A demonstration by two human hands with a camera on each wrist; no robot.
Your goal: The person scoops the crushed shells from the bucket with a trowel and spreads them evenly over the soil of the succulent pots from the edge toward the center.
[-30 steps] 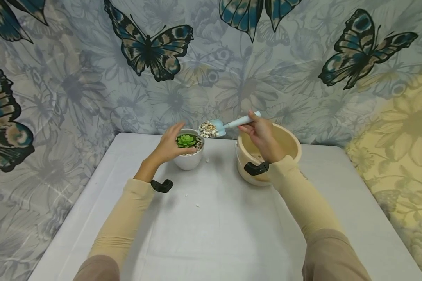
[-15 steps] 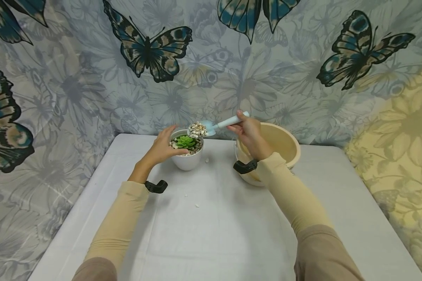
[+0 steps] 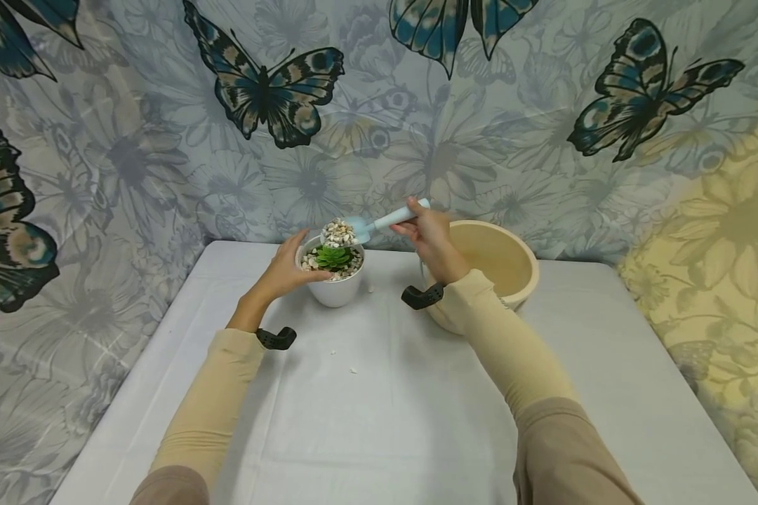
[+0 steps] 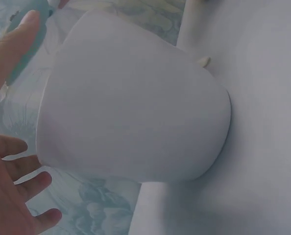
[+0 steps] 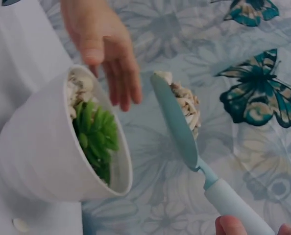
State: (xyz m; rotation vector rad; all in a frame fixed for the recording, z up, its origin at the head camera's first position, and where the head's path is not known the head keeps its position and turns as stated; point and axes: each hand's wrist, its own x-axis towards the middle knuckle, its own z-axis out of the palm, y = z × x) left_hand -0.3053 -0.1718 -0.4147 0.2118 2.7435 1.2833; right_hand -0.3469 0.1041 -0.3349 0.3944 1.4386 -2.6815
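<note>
My right hand (image 3: 434, 238) grips the pale handle of a small light-blue trowel (image 3: 361, 229), its blade heaped with white and tan pebbles (image 5: 187, 105). The loaded blade hangs above the back of a white pot (image 3: 336, 292), apart from its rim in the right wrist view. A green succulent (image 5: 94, 134) grows in that pot, with pebbles round it. My left hand (image 3: 284, 268) curves loosely about the pot's left rim, fingers spread and thumb across the front. The left wrist view shows the white pot wall (image 4: 135, 103) beside those fingers, and whether they touch it I cannot tell.
A larger cream bucket (image 3: 527, 280) stands to the right, partly behind my right wrist. Several stray pebbles (image 3: 354, 371) lie on the white-covered table (image 3: 385, 435). Close behind the table hangs a backdrop cloth (image 3: 316, 175) printed with butterflies and flowers.
My right hand has carried the loaded trowel leftward, from beside the white pot to above it. My left hand has shifted slightly left along the rim, uncovering more of the pebbles in the pot.
</note>
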